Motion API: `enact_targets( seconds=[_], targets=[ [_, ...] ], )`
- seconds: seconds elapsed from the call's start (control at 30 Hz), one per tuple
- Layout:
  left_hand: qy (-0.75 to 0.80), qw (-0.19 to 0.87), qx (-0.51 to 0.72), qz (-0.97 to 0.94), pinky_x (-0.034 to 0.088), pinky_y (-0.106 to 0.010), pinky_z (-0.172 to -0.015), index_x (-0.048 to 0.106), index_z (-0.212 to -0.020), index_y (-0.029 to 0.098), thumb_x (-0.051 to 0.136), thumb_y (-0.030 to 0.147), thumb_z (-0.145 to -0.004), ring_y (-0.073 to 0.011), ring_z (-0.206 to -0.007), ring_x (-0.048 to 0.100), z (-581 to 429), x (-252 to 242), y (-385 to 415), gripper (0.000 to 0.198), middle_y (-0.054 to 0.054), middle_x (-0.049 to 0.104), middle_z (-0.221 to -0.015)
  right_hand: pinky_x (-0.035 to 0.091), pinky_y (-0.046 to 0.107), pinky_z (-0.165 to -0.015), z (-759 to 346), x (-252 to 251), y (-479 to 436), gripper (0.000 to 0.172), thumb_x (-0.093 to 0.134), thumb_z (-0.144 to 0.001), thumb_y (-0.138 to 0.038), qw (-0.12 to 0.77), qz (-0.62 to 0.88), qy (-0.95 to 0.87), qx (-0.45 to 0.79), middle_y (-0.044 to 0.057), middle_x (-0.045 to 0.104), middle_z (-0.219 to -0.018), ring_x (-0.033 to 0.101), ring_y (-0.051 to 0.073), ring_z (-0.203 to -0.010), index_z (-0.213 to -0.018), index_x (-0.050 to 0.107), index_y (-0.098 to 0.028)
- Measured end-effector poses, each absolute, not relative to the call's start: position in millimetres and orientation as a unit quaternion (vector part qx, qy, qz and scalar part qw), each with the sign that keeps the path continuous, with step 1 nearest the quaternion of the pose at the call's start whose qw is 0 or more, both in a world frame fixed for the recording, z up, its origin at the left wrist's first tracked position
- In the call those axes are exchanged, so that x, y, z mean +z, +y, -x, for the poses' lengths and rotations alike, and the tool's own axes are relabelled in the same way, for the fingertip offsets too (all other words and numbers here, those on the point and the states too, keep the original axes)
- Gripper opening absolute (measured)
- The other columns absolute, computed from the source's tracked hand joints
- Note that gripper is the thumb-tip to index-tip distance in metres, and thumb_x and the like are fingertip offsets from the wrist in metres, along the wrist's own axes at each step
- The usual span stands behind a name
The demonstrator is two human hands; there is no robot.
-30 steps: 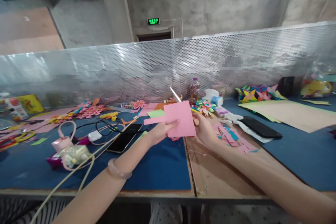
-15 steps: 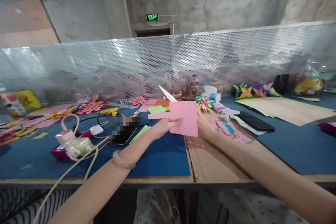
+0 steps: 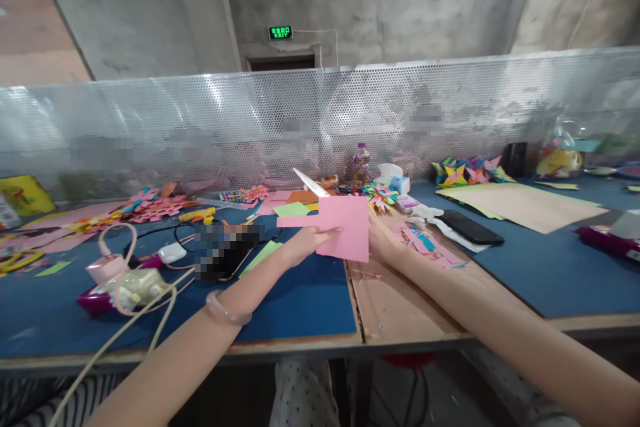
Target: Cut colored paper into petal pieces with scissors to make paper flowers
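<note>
A pink sheet of paper point(image 3: 350, 230) stands upright above the table, with a narrow strip point(image 3: 297, 221) sticking out to its left. My left hand point(image 3: 306, 243) pinches the sheet at its left edge, thumb across the front. Behind the sheet's right edge is my right hand point(image 3: 383, 239), its fingers mostly hidden. From above the sheet's upper left corner juts the pointed pale blade of scissors point(image 3: 309, 182); their handles are out of sight behind the paper, on my right hand's side.
A phone point(image 3: 230, 252) and a power strip with cables point(image 3: 125, 287) lie left. Pink scraps point(image 3: 433, 247) and another phone point(image 3: 470, 227) lie right. Behind stand a bottle point(image 3: 361, 167), folded paper flowers point(image 3: 383, 196) and a perforated metal partition point(image 3: 250, 113).
The view has turned slightly to the right, so the table and background sit farther left. Both hands keep their hold on the sheet and scissors, with little visible change between them.
</note>
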State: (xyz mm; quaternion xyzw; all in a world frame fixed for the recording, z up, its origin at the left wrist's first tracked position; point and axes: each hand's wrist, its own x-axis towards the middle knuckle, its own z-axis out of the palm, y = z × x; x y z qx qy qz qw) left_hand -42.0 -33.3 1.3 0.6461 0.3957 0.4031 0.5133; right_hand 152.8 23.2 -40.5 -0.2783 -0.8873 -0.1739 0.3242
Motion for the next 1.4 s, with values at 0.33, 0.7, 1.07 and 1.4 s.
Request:
enact_targets(
  seconds=[0.33,0.7,1.07,1.4],
  targets=[
    [0.402,0.522,0.395,-0.640,0.039,-0.038,-0.092,0.064,-0.102,0.012,0.064,0.046,-0.067,-0.0250,-0.101,0.055,46.1,-0.5,-31.4,0.049,-0.010,0.064,-0.105,0.028,0.058,-0.095,-150.5,-38.0,14.6,0.048,0.046,-0.076,-0.023,0.378,0.249,-0.875,-0.169,0.020,0.046,-0.118,0.036,0.032,-0.116,-0.122,0.044,-0.010],
    [0.361,0.546,0.407,-0.637,0.038,-0.037,-0.095,0.063,-0.104,0.014,0.066,0.041,-0.067,-0.0232,-0.102,0.055,41.8,5.4,-37.7,0.046,-0.009,0.063,-0.109,0.030,0.058,-0.095,-152.5,-34.6,14.2,0.052,0.048,-0.072,-0.019,0.371,0.239,-0.881,-0.170,0.020,0.046,-0.117,0.036,0.032,-0.116,-0.123,0.043,-0.009],
    [0.358,0.554,0.411,-0.630,0.038,-0.038,-0.094,0.063,-0.104,0.014,0.069,0.036,-0.065,-0.0231,-0.102,0.055,44.6,-0.1,-31.1,0.045,-0.010,0.063,-0.107,0.032,0.057,-0.094,-158.7,-32.1,13.2,0.038,0.040,-0.080,-0.015,0.324,0.243,-0.887,-0.223,0.019,0.049,-0.113,0.037,0.031,-0.114,-0.116,0.050,-0.008],
    [0.364,0.542,0.375,-0.658,0.037,-0.039,-0.093,0.065,-0.100,0.013,0.066,0.036,-0.069,-0.0229,-0.096,0.058,50.5,4.1,-31.6,0.039,-0.010,0.066,-0.101,0.032,0.057,-0.094,-157.2,-34.7,16.8,0.036,0.036,-0.082,-0.014,0.336,0.226,-0.881,-0.245,0.022,0.049,-0.112,0.036,0.031,-0.116,-0.114,0.050,-0.003]
  ],
)
